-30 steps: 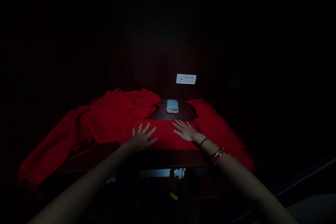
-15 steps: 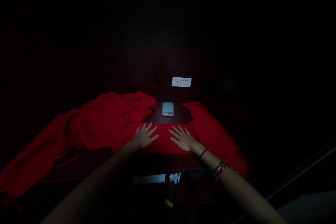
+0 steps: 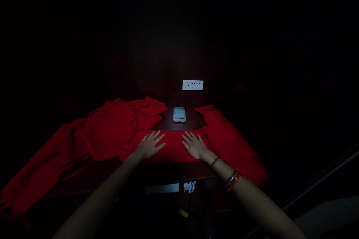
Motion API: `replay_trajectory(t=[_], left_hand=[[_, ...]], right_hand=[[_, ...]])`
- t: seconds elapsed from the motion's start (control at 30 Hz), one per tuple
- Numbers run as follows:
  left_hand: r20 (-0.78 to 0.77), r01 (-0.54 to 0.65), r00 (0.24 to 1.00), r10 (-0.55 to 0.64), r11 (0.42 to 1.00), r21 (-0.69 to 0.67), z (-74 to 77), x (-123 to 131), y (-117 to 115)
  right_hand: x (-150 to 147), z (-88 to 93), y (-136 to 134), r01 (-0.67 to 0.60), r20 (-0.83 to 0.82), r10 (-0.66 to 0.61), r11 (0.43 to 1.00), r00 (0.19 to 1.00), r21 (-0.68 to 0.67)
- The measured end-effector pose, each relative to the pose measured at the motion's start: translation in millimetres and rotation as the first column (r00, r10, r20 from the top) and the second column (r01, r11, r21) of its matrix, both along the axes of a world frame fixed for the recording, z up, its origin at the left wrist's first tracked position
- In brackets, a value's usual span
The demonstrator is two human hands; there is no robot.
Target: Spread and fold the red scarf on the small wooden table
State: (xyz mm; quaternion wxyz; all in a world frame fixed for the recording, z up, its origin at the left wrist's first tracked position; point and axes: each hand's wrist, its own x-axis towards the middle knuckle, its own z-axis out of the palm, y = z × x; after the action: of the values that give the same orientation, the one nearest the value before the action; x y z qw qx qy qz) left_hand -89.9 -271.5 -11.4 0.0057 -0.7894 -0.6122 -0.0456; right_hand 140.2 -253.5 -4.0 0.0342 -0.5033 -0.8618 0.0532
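Observation:
A long piece of red cloth (image 3: 172, 149), like a scarf or shawl, lies across a dark tabletop. Its middle is a flat strip, while the left part is bunched up and trails off the front edge. To the right the cloth (image 3: 224, 138) lies fairly smooth. My left hand (image 3: 150, 145) rests palm down on the strip, fingers spread. Also flat on it, a little to the right, is my right hand (image 3: 194, 146) with its fingers apart. Red cloth shows between the two hands.
Behind the strip a phone (image 3: 179, 114) with a lit screen lies on the dark tabletop (image 3: 192, 119). A white wall socket (image 3: 193, 85) is above it. Below the table edge are pale shapes and a small yellow object (image 3: 184, 213). The surroundings are very dark.
My left hand has slid slightly left along the cloth. My right hand has barely moved. The view has shifted a little.

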Motion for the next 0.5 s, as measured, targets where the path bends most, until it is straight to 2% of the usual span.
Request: replay_trajectory(t=[0.07, 0.2, 0.27, 0.37, 0.43, 0.5], left_hand=[[0.002, 0.006, 1.000, -0.006, 0.999, -0.048, -0.2, -8.4, -0.9], [0.001, 0.020, 1.000, -0.020, 0.998, -0.052, 2.6, -15.3, -2.6], [0.005, 0.025, 1.000, -0.025, 1.000, 0.006, 4.7, -12.9, -2.6], [0.018, 0.030, 0.999, -0.032, 0.991, 0.131, 6.3, -8.7, -2.0], [0.014, 0.032, 0.999, -0.034, 0.993, 0.113, 5.1, -8.8, -1.8], [-0.001, 0.031, 1.000, -0.031, 0.999, 0.037, 2.4, -11.7, -2.3]], right_hand=[[6.4, -2.4, -1.0, 0.014, 0.028, -0.013, 1.000, 1.000, -0.017], [12.6, 2.7, -0.1, 0.039, 0.035, -0.038, 0.998, 0.999, -0.047], [6.2, 8.1, 0.2, 0.040, 0.013, -0.039, 0.997, 0.999, -0.062], [-12.5, 13.8, -1.2, -0.023, -0.054, 0.022, 1.000, 0.998, -0.008], [-24.3, 13.2, -3.2, -0.085, -0.058, 0.085, 0.996, 0.995, 0.000], [-30.6, 9.0, -5.0, -0.111, -0.024, 0.110, 0.993, 0.994, -0.039]])
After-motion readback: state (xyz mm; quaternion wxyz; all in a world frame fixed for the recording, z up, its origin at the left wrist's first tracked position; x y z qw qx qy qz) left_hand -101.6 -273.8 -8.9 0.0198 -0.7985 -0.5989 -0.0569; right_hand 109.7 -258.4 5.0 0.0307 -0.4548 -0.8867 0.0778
